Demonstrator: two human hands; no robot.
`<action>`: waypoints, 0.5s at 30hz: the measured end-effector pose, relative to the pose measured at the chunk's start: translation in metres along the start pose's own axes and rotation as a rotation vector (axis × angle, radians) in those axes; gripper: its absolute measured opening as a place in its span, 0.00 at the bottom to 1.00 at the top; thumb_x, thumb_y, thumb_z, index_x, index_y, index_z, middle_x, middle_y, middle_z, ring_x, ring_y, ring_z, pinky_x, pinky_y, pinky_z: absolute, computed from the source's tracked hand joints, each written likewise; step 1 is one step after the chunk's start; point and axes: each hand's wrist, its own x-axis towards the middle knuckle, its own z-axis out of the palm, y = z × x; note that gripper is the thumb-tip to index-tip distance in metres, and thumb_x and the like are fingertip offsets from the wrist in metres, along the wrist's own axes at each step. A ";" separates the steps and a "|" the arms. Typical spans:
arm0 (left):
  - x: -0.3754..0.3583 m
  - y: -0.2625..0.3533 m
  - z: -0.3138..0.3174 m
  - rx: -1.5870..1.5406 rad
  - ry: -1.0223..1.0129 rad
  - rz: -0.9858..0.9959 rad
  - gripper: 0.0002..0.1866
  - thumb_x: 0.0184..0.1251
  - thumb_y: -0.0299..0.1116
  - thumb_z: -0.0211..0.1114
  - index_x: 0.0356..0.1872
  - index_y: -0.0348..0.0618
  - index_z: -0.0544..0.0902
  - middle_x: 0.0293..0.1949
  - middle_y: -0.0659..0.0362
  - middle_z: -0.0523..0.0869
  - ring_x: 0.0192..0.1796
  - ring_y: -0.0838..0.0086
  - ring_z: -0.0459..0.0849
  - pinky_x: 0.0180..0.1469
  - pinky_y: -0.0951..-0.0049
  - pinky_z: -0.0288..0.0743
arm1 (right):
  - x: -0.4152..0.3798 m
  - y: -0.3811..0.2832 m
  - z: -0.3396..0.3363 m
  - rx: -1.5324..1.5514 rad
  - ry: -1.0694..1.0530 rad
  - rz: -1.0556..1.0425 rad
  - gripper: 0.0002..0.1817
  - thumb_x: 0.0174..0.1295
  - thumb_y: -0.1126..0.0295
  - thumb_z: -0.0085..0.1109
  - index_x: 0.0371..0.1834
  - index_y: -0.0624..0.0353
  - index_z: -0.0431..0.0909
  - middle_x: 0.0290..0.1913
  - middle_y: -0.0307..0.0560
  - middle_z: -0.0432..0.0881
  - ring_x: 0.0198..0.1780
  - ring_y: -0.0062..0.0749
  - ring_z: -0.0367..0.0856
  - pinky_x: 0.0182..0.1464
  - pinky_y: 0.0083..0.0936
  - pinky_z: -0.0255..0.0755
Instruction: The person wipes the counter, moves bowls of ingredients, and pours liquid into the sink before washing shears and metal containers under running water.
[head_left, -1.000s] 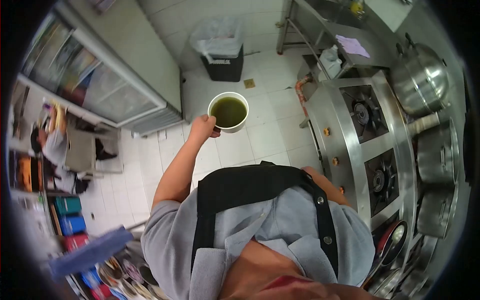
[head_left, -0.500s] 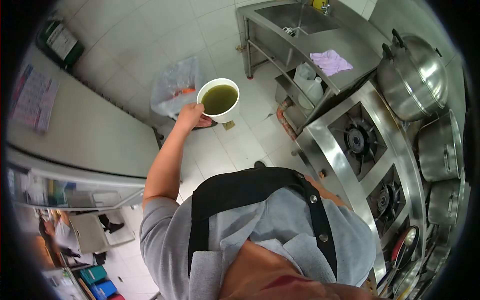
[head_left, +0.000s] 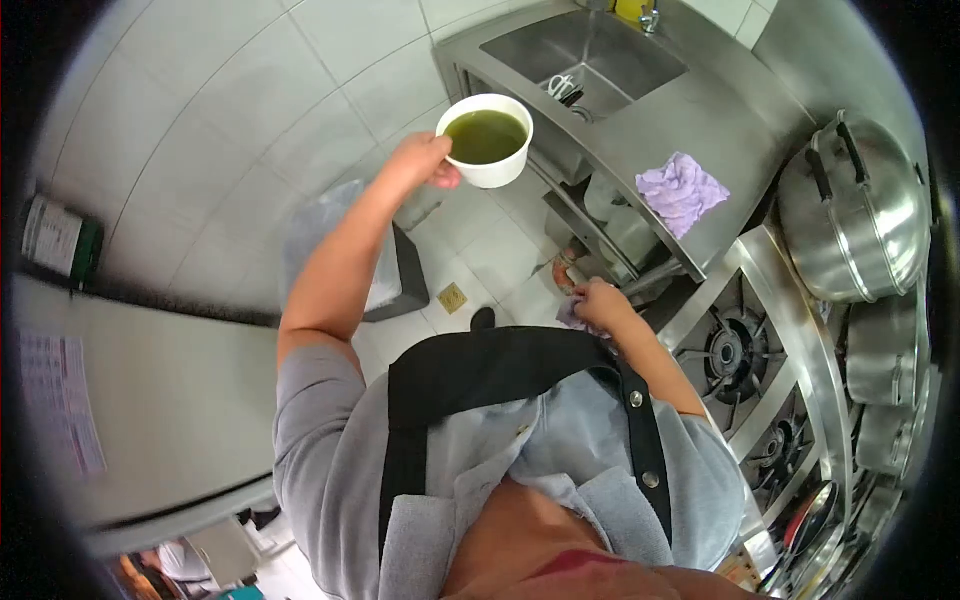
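Observation:
My left hand [head_left: 425, 160] is closed on the rim and side of a white bowl [head_left: 497, 172]. Dark green liquid [head_left: 486, 136] fills much of the bowl, which I hold out at arm's length close to the sink counter's left front edge. Low in front of my apron, my right hand [head_left: 603, 303] grips a bunched purple cloth [head_left: 574, 318], partly hidden by the fingers. Another purple cloth [head_left: 683, 194] lies crumpled on the steel counter, apart from both hands.
Ahead is a steel sink [head_left: 585, 65] with scissors [head_left: 562, 88] inside. A gas stove [head_left: 735, 350] runs along my right, with a large steel pot [head_left: 850, 215] behind it. A lined bin [head_left: 400, 285] stands on the floor to the left, near a pale cabinet [head_left: 190, 390].
My left hand has carried the bowl forward and right, towards the sink. My right hand, hidden before, has come into view with a purple cloth. My view has turned towards the sink.

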 end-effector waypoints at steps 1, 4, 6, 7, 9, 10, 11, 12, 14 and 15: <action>0.023 0.012 -0.004 0.012 -0.020 0.022 0.20 0.60 0.36 0.45 0.43 0.27 0.74 0.30 0.48 0.83 0.29 0.69 0.84 0.32 0.74 0.80 | 0.008 -0.010 -0.014 -0.014 0.011 0.035 0.18 0.46 0.63 0.56 0.43 0.50 0.80 0.45 0.55 0.77 0.46 0.49 0.78 0.48 0.39 0.71; 0.088 0.042 -0.012 0.015 -0.075 0.016 0.20 0.60 0.34 0.45 0.44 0.26 0.74 0.30 0.48 0.83 0.29 0.68 0.84 0.31 0.74 0.81 | 0.033 -0.024 -0.049 0.015 0.037 0.134 0.19 0.46 0.63 0.56 0.44 0.52 0.79 0.46 0.54 0.77 0.47 0.49 0.77 0.50 0.38 0.71; 0.145 0.057 -0.018 0.035 -0.126 0.012 0.19 0.60 0.33 0.45 0.44 0.26 0.74 0.31 0.47 0.83 0.30 0.68 0.85 0.31 0.74 0.82 | 0.044 -0.031 -0.070 0.097 0.178 0.162 0.19 0.45 0.65 0.58 0.43 0.54 0.80 0.46 0.54 0.78 0.47 0.49 0.77 0.51 0.37 0.70; 0.167 0.064 -0.017 0.042 -0.152 -0.002 0.19 0.60 0.33 0.45 0.44 0.26 0.74 0.32 0.47 0.83 0.30 0.67 0.85 0.32 0.75 0.82 | 0.049 -0.034 -0.083 0.137 0.212 0.168 0.18 0.45 0.65 0.58 0.42 0.54 0.80 0.46 0.54 0.78 0.47 0.49 0.77 0.51 0.37 0.70; 0.210 0.079 -0.011 0.028 -0.190 -0.017 0.19 0.59 0.32 0.46 0.44 0.26 0.74 0.33 0.46 0.83 0.32 0.68 0.85 0.33 0.75 0.83 | 0.058 -0.035 -0.105 0.276 0.324 0.180 0.16 0.44 0.69 0.58 0.38 0.58 0.81 0.44 0.55 0.79 0.46 0.48 0.77 0.50 0.35 0.70; 0.232 0.084 -0.008 0.024 -0.197 -0.020 0.18 0.59 0.32 0.46 0.44 0.26 0.74 0.33 0.47 0.83 0.32 0.68 0.85 0.33 0.75 0.83 | 0.063 -0.034 -0.115 0.329 0.346 0.181 0.15 0.44 0.69 0.58 0.38 0.59 0.81 0.42 0.55 0.79 0.46 0.48 0.78 0.49 0.34 0.70; 0.251 0.087 -0.004 0.041 -0.209 -0.012 0.18 0.59 0.32 0.47 0.44 0.26 0.74 0.33 0.47 0.83 0.32 0.68 0.85 0.33 0.76 0.83 | 0.068 -0.033 -0.126 0.382 0.367 0.177 0.15 0.44 0.69 0.58 0.37 0.60 0.80 0.41 0.55 0.79 0.45 0.47 0.78 0.49 0.34 0.70; 0.271 0.092 0.000 0.056 -0.221 0.002 0.18 0.60 0.32 0.47 0.44 0.27 0.74 0.34 0.47 0.83 0.33 0.68 0.85 0.34 0.76 0.82 | 0.077 -0.030 -0.137 0.431 0.393 0.170 0.15 0.44 0.69 0.58 0.37 0.61 0.80 0.40 0.55 0.79 0.44 0.47 0.78 0.48 0.33 0.71; 0.311 0.092 0.013 0.048 -0.228 0.016 0.17 0.59 0.30 0.48 0.44 0.25 0.74 0.34 0.46 0.83 0.32 0.67 0.85 0.33 0.76 0.83 | 0.092 -0.025 -0.156 0.447 0.431 0.156 0.14 0.45 0.70 0.57 0.36 0.61 0.80 0.39 0.54 0.78 0.43 0.46 0.77 0.47 0.31 0.70; 0.329 0.088 0.020 0.022 -0.221 0.013 0.17 0.59 0.29 0.48 0.44 0.24 0.73 0.33 0.45 0.82 0.31 0.66 0.85 0.32 0.76 0.83 | 0.099 -0.023 -0.166 0.445 0.443 0.139 0.13 0.45 0.71 0.57 0.36 0.61 0.80 0.39 0.54 0.78 0.42 0.46 0.77 0.47 0.31 0.70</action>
